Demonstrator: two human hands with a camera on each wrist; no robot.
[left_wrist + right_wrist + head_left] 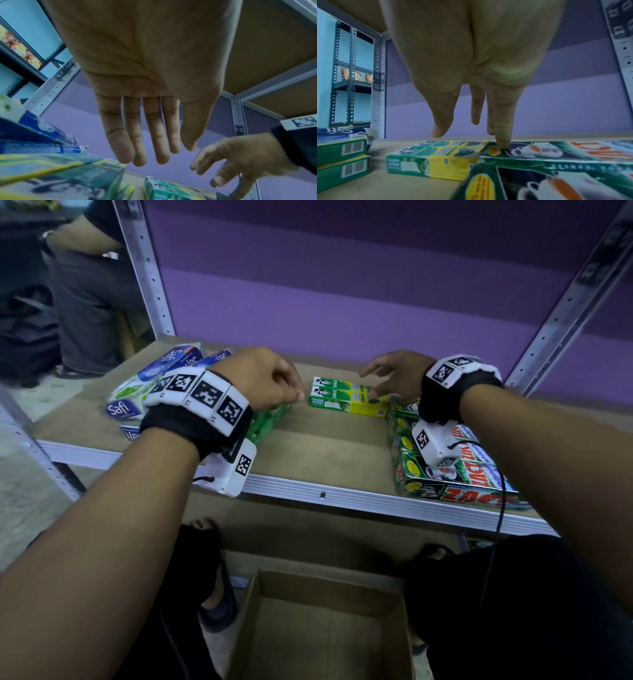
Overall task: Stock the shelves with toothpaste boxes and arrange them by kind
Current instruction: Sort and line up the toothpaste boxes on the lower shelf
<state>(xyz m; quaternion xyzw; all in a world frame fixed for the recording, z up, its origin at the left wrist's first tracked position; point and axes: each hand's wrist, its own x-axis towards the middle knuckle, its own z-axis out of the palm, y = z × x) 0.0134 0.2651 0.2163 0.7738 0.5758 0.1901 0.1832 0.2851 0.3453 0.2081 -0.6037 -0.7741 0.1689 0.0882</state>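
Observation:
Two green-and-yellow Darlie boxes (pixel 346 398) (pixel 436 155) lie side by side at mid-shelf. My right hand (pixel 376 381) (pixel 471 132) hovers over their right end with fingers straight and spread; one fingertip touches the near end of a green Zact box (pixel 556 152) in the stack at the right (pixel 455 474). My left hand (pixel 298 395) (pixel 154 155) is held above a stack of green boxes (pixel 270 419) (pixel 60 175), fingers straight and holding nothing. Blue and white Safi boxes (pixel 164 368) (pixel 337 133) lie in a loose pile at the far left.
The brown shelf board (pixel 325 446) shows bare room between the stacks. Grey metal uprights (pixel 144 268) (pixel 575 302) frame the bay before a purple back wall. An open cardboard box (pixel 325 628) sits on the floor below. A person (pixel 85 302) sits at the far left.

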